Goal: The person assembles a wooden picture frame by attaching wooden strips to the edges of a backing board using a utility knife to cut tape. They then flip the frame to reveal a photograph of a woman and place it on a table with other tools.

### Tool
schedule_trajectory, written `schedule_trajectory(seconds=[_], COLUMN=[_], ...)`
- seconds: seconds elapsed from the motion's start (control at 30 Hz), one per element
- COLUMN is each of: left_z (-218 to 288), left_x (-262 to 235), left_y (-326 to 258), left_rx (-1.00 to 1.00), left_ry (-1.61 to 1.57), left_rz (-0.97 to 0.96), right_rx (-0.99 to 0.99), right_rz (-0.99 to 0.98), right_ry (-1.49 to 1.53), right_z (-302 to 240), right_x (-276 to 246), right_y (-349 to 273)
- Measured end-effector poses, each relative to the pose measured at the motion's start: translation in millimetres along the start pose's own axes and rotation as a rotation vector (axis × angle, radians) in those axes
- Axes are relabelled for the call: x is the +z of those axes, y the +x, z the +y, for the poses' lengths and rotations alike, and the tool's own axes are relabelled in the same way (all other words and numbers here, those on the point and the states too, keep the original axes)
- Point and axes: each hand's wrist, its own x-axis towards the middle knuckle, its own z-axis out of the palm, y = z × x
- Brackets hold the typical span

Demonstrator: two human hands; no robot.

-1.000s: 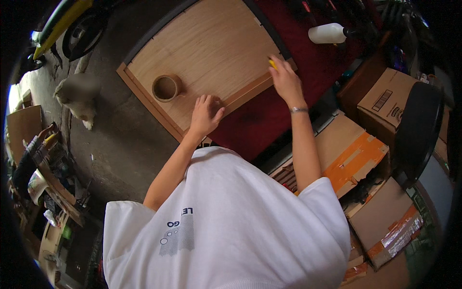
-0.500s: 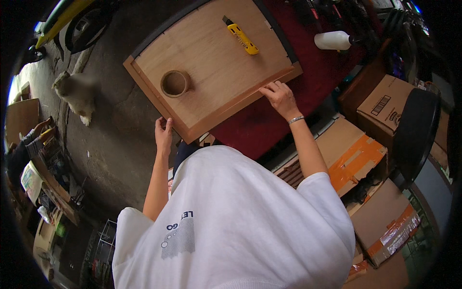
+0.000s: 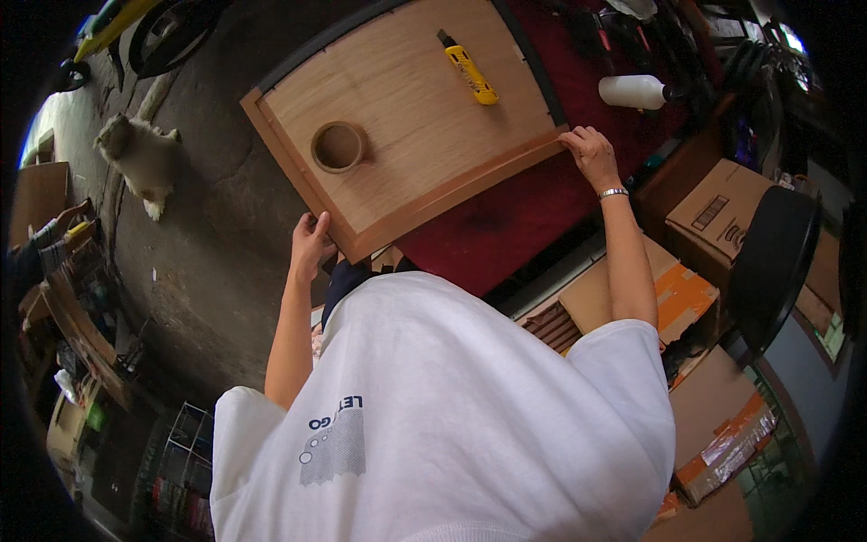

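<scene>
Left hand (image 3: 310,244) fingers curled around near-left edge of wooden panel (image 3: 411,117); right hand (image 3: 589,152) fingers bent, pinching near-right corner. Panel lies on red cloth (image 3: 506,217), gripped at both ends, seemingly not lifted. Tape roll (image 3: 339,145), yellow utility knife (image 3: 468,68) loose on top, uncleared.

A grey, cracked concrete floor (image 3: 208,226) fills the left side, with a small pale furry animal (image 3: 140,158) lying on it and bright daylight coming in at the far left edge. A dark red cloth (image 3: 506,217) covers the surface near the middle, and cardboard boxes (image 3: 722,212) stand stacked at the right beside a black chair back (image 3: 768,262). Cluttered shelves (image 3: 72,298) line the lower left, and a wheel (image 3: 167,32) with a yellow frame (image 3: 113,23) shows at the top left.
</scene>
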Motion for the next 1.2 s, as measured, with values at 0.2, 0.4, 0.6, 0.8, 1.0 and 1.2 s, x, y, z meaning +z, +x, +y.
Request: schedule_trajectory(seconds=[0.2, 0.4, 0.6, 0.8, 1.0, 1.2], left_z=[6, -4, -14, -6, -14, -16], left_x=[-2, -1, -5, -7, -7, -9], left_y=[1, 5, 16, 14, 23, 22], left_rx=[-0.073, -0.011, 0.036, -0.015, 0.009, 0.086], left_ry=[-0.032, -0.078, -0.091, -0.106, -0.078, 0.009], left_rz=[-0.099, -0.047, -0.094, -0.168, -0.128, -0.115], right_rx=[0.085, -0.017, -0.061, -0.074, -0.080, -0.142], right_rz=[0.007, 0.026, 0.040, 0.001, -0.034, -0.125], right_ry=[0.175, 0.275, 0.343, 0.393, 0.409, 0.229], right_z=[-41, -146, -255, -353, -414, -386], right_x=[13, 37, 61, 86, 92, 80], right_y=[0, 4, 2, -3, 0, -2])
